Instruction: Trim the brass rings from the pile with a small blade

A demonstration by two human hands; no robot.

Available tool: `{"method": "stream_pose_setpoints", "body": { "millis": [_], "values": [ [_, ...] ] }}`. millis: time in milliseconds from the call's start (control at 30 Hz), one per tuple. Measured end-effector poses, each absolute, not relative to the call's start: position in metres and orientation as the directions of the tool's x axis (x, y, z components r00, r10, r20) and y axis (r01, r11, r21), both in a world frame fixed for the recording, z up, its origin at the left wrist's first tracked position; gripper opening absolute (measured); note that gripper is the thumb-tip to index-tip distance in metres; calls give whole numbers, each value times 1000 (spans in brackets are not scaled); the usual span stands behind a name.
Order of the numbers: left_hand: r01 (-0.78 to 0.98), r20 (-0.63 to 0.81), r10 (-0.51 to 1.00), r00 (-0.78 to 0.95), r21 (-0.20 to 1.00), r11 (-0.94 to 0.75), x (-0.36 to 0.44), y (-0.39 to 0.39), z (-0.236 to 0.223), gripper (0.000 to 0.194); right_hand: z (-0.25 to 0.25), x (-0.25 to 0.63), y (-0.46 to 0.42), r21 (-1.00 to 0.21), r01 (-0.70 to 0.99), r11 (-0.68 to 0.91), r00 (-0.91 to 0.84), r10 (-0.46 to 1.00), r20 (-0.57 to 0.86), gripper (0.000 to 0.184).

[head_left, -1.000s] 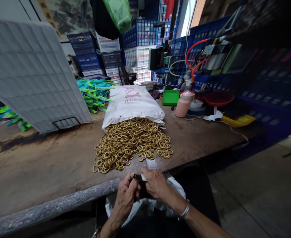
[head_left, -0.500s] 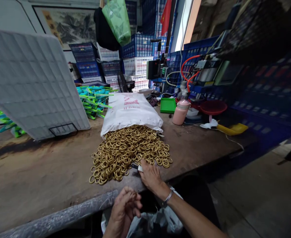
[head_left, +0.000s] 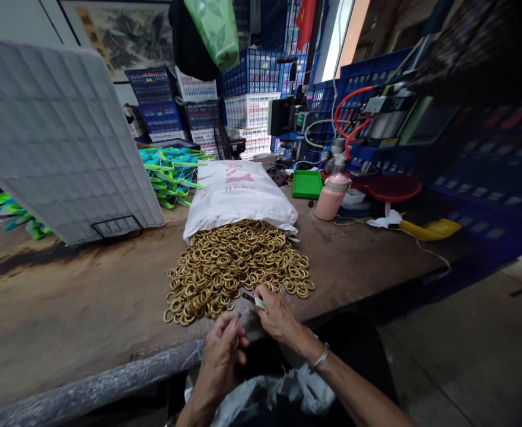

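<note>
Workshop setting: stacked crates (head_left: 252,111) at upper centre, brown worktable (head_left: 74,308) across the middle of the frame. Pile of brass-coloured rings (head_left: 234,267) at frame centre, against the mouth of a white sack (head_left: 243,198). Right hand (head_left: 281,320), lower centre, closed around a small tool (head_left: 249,298) with a dark tip and pale grip; tip points up-left, just beside the near side of the pile. Left hand (head_left: 220,353) lower and to the left, over the table's front edge (head_left: 131,373), fingers curled, thumb near forefinger; cannot tell whether anything is pinched there. Step in hand, as judged: handling rings with the tool, at the pile's near margin. Next move would call for a steady tip and left fingers kept out of its line. Edges: strip between pile and front edge is narrow, so loose rings could be pushed over. More room for moving lies left, toward the grey panel (head_left: 60,136), and right of the pile, short of the pink bottle (head_left: 330,203).
</note>
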State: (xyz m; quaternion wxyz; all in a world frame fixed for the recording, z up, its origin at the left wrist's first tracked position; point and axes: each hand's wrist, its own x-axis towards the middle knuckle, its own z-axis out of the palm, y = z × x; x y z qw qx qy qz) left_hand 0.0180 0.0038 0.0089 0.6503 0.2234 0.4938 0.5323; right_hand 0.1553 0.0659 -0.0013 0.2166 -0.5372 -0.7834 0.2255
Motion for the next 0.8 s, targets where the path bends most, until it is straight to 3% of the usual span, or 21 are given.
{"method": "stream_pose_setpoints", "body": {
  "millis": [167, 267, 467, 667, 800],
  "values": [
    [-231, -306, 951, -45, 929, 288, 18, 12, 13, 39, 6, 153, 53, -683, 612, 400, -447, 887, 119, 13],
    [-182, -282, 959, -34, 945, 271, 17, 13, 14, 35, 8, 149, 49, -762, 517, 391, -450, 881, 146, 7],
    [-141, -260, 958, -120, 960, 243, 15, 12, 1, 27, 6, 142, 49, -934, 349, 73, -265, 964, -23, 17],
    [22, -59, 971, -234, 998, 66, 16, 9, -8, 17, -4, 136, 42, -960, 158, -230, -333, 903, -271, 32],
    [69, 0, 979, -204, 997, 14, 17, 7, -6, 18, -9, 135, 41, -961, 136, -243, -347, 896, -276, 38]
  ]
}}
